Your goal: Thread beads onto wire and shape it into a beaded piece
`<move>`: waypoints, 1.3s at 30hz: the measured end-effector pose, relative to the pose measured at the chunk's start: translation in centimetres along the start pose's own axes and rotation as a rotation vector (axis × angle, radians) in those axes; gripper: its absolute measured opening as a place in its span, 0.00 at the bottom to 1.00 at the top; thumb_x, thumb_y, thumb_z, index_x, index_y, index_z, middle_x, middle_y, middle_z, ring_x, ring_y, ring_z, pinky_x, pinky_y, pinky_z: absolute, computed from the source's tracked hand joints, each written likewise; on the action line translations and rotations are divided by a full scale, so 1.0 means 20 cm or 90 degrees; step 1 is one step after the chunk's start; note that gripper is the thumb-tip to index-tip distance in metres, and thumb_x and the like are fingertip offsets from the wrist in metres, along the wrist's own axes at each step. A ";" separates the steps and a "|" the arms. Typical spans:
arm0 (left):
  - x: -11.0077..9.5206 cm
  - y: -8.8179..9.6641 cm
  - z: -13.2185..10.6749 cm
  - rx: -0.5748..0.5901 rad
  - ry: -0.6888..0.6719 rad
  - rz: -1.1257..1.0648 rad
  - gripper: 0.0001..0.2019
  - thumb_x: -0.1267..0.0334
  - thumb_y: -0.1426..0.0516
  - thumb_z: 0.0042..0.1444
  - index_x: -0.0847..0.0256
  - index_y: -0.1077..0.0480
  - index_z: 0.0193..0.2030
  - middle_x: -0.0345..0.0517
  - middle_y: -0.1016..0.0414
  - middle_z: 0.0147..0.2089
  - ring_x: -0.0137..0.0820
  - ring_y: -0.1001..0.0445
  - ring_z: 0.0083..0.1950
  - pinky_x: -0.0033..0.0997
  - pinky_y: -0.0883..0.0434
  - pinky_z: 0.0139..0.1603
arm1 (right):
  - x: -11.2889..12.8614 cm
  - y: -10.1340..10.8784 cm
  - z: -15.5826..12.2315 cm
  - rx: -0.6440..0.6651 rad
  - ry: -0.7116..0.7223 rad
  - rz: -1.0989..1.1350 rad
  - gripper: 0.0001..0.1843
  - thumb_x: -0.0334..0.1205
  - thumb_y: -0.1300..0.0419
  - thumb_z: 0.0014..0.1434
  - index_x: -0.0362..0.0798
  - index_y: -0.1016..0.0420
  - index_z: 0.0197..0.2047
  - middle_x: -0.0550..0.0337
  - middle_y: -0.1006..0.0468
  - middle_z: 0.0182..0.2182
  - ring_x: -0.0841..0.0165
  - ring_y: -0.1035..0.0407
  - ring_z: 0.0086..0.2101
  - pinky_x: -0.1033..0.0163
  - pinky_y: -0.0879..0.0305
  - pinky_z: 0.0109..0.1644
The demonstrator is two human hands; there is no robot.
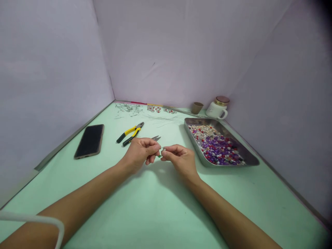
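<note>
**While the left hand (141, 152) met the right hand (183, 159), tiny beadwork (164, 149) sat between them**

While a dark-screened phone (90, 141) lay along the left edge of the table (145, 207), wire scraps (129, 109) were strewn by the far left corner. Pliers (136, 129) rested between phone and left hand, jaws toward the far edge.

The left thumb and forefinger were closed in a pinch on the beadwork, the other fingers curled beneath. Scissors (156, 138) lay just beyond that hand, blades showing, handles hidden. Bead clusters (155, 109) sat along the far edge.

The beadwork was well in from the near edge, to the right of the left fingertips and to the left of the right ones. Its green bead (159, 156) hung on the near side of the pinch and looked closer to the left hand; the pale end was at the right fingertips. Its long axis was too small to tell. The right thumb and forefinger were closed on it too.

A tray (195, 147) of loose beads (220, 147) stood by the right edge, nearer the right hand; a cup (197, 108) and a mug (215, 110) stood by the far right corner.
</note>
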State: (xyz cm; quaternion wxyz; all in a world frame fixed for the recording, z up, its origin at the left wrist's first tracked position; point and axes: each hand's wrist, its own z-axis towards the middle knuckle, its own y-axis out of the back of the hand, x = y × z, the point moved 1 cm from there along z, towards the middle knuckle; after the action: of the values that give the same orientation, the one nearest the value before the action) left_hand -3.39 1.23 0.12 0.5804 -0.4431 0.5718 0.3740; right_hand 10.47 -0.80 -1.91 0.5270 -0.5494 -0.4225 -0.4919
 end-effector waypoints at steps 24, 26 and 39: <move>-0.02 -0.02 -0.02 -0.010 0.033 -0.009 0.10 0.62 0.42 0.44 0.66 0.36 0.21 0.36 0.36 0.17 0.16 0.43 0.13 0.17 0.50 0.12 | -0.03 0.01 0.02 0.082 -0.046 0.090 0.10 0.38 0.34 0.37 0.44 0.29 0.25 0.66 0.26 0.18 0.73 0.31 0.19 0.66 0.32 0.27; -0.02 -0.02 -0.02 -0.015 0.024 -0.010 0.10 0.61 0.43 0.45 0.66 0.36 0.21 0.36 0.36 0.17 0.16 0.44 0.13 0.17 0.51 0.11 | -0.03 0.01 0.02 0.084 -0.046 0.086 0.11 0.38 0.34 0.37 0.44 0.29 0.25 0.65 0.26 0.18 0.73 0.31 0.19 0.66 0.32 0.27; 0.00 -0.02 -0.03 0.015 0.010 0.008 0.09 0.61 0.43 0.46 0.65 0.35 0.23 0.34 0.39 0.12 0.17 0.44 0.12 0.18 0.50 0.12 | -0.02 0.01 0.01 0.086 -0.045 0.044 0.11 0.39 0.34 0.36 0.44 0.28 0.24 0.62 0.24 0.20 0.72 0.31 0.19 0.65 0.32 0.28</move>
State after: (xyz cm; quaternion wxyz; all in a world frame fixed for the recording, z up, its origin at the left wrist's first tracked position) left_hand -3.26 0.62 0.17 0.5785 -0.4354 0.5839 0.3672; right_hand 10.54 -0.57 -2.34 0.5642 -0.5439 -0.4537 -0.4244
